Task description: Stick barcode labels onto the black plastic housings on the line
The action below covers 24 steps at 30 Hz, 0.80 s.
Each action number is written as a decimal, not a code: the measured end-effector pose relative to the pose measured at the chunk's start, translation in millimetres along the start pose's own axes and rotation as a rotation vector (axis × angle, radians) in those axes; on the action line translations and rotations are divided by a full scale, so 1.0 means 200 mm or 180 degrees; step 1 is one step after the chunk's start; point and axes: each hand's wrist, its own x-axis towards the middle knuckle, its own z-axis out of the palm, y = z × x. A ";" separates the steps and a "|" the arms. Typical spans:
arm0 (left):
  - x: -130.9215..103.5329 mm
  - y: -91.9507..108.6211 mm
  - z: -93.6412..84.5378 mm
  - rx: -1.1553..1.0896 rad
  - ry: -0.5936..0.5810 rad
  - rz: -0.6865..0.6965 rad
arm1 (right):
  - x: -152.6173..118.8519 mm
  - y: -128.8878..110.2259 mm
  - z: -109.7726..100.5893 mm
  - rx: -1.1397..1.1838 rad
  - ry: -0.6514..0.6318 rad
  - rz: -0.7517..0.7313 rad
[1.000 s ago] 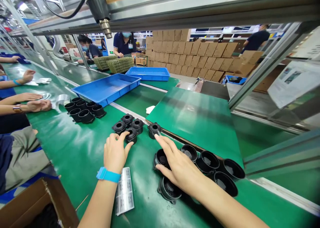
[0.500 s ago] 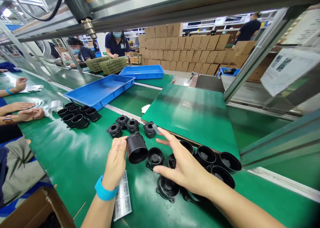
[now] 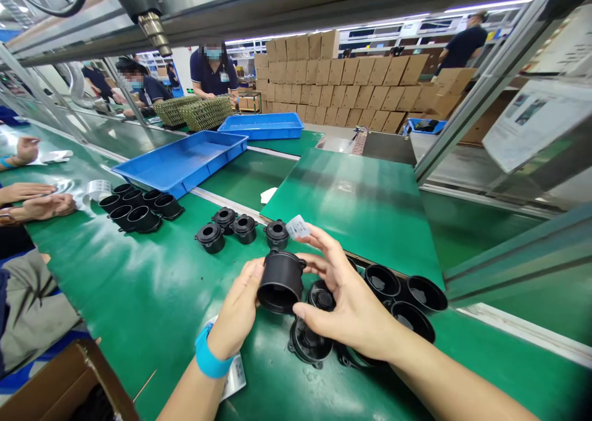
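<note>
My left hand [image 3: 239,304], with a blue band at the wrist, grips a black cylindrical housing [image 3: 280,280] from its left side. The housing is tilted, its open end facing down toward me. My right hand [image 3: 340,291] is at the housing's right side, thumb near the rim, and a small silver label [image 3: 298,227] sticks to its raised fingertip. Under my left wrist a label sheet [image 3: 235,378] lies partly hidden. More black housings [image 3: 382,280] stand around and beyond my right hand. Several smaller-holed black parts [image 3: 210,236] stand behind the held housing.
Left of centre are a blue tray [image 3: 185,162] and a group of black cups [image 3: 143,217] beside a label roll [image 3: 98,190]. A co-worker's hands [image 3: 46,202] rest at the left. A raised green board [image 3: 351,193] lies ahead; a cardboard box [image 3: 69,384] is at lower left.
My left hand has moved the housing right, up to my right hand, whose fingers now reach its side. The label on the right fingertip now faces the camera more fully.
</note>
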 end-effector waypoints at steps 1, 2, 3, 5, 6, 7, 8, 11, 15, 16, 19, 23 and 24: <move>0.00 0.00 0.00 -0.0045 -0.0128 -0.0159 | 0.00 0.00 0.00 -0.0308 0.0049 -0.0179; -0.01 -0.01 0.00 -0.0105 -0.0288 -0.0318 | 0.00 -0.01 0.00 -0.0603 0.0039 -0.0374; -0.01 -0.01 -0.01 -0.0167 -0.0452 -0.0443 | 0.00 -0.01 0.00 -0.0848 -0.0013 -0.0583; -0.03 0.00 -0.01 -0.0272 -0.0680 -0.0540 | -0.01 -0.01 0.01 -0.1111 -0.0185 -0.0954; -0.03 0.00 0.00 -0.0321 -0.0725 -0.0536 | -0.01 -0.01 0.01 -0.1136 -0.0241 -0.1058; -0.04 0.01 0.00 -0.0406 -0.0736 -0.0560 | -0.01 -0.01 0.01 -0.1091 -0.0246 -0.1086; -0.04 0.02 0.00 -0.0539 -0.0720 -0.0610 | -0.01 -0.01 0.01 -0.0976 -0.0193 -0.1044; -0.05 0.03 0.01 -0.1117 -0.0661 -0.0816 | -0.02 -0.02 0.01 -0.0254 0.0332 -0.0666; -0.06 0.04 0.02 -0.1521 -0.0635 -0.0952 | 0.00 -0.03 0.00 0.0818 0.1013 -0.0299; -0.06 0.03 0.02 -0.1532 -0.0622 -0.0951 | 0.00 -0.04 0.00 0.1022 0.1069 -0.0226; -0.06 0.04 0.02 -0.1436 -0.0566 -0.0899 | 0.02 -0.05 0.00 0.1515 0.1083 0.0000; -0.07 0.06 0.03 -0.1217 -0.0356 -0.0718 | 0.02 -0.05 0.00 0.1902 0.0931 0.0259; -0.07 0.07 0.04 -0.1176 -0.0285 -0.0665 | 0.02 -0.05 0.01 0.1972 0.0885 0.0305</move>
